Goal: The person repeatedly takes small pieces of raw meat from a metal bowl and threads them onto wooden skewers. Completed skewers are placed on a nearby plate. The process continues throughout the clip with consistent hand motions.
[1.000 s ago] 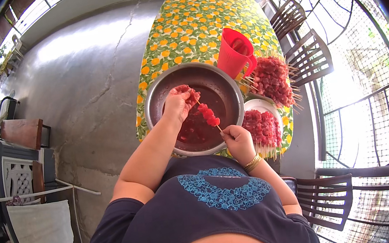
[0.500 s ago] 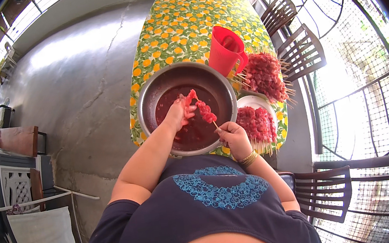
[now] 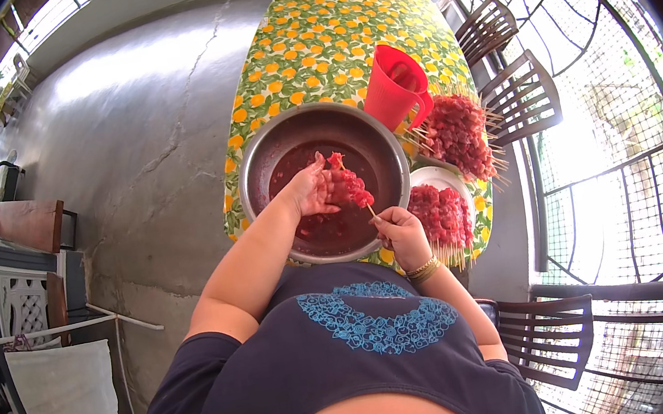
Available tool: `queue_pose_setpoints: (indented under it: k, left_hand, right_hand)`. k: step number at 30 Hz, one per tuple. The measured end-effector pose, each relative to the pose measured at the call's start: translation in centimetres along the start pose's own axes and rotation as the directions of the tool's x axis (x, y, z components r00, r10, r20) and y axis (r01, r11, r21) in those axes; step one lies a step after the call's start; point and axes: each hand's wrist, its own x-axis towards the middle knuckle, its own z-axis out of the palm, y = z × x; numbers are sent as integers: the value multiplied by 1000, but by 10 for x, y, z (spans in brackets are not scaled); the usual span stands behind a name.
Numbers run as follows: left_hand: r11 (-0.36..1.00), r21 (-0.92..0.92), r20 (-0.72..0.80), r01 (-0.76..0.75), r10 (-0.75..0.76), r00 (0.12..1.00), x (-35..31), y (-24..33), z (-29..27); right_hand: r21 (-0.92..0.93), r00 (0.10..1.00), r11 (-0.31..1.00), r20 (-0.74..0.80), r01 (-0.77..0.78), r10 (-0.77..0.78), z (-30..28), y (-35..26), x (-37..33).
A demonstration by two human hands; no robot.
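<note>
Over a large metal basin (image 3: 258, 150) with dark red liquid in it, a skewer of raw red meat (image 3: 356, 188) slants up and to the left. My right hand (image 3: 403, 233), with a gold-coloured band at its wrist, pinches the bare lower end of the stick at the basin's right rim. Alongside the meat is my left hand (image 3: 311, 189), its thumb raised and fingers stretched out against the pieces, partly behind them. Right of the basin, finished meat skewers (image 3: 442, 216) lie in rows on a white plate (image 3: 463, 184).
Another stack of meat skewers (image 3: 457, 135) sits farther back, sticks pointing outward. A red plastic pitcher (image 3: 392, 92) stands at the basin's far right rim. The table has a lemon-patterned cloth (image 3: 319, 35). Dark slatted chairs (image 3: 521, 97) line the right side by a mesh-covered window.
My left hand has loosened from the tip of the skewer, its fingers now spread along the meat. The right hand keeps its pinch on the stick. The view has shifted slightly.
</note>
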Motion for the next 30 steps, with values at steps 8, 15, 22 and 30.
queue_pose_setpoints:
  k: [8, 15, 22, 30]
  left_hand:
    - [856, -292, -188, -427, 387, 903, 5, 10, 27]
    - [832, 63, -171, -551, 553, 816, -8, 17, 41]
    - [842, 29, -203, -539, 533, 821, -15, 13, 60]
    - [851, -1, -249, -525, 508, 825, -19, 5, 73]
  right_hand:
    - [-114, 1000, 993, -13, 4, -6, -5, 0, -2]
    - [-245, 991, 965, -71, 96, -116, -4, -1, -1]
    - [-402, 970, 897, -68, 186, -232, -3, 5, 4]
    - [-457, 938, 842, -46, 286, -344, 0, 10, 6]
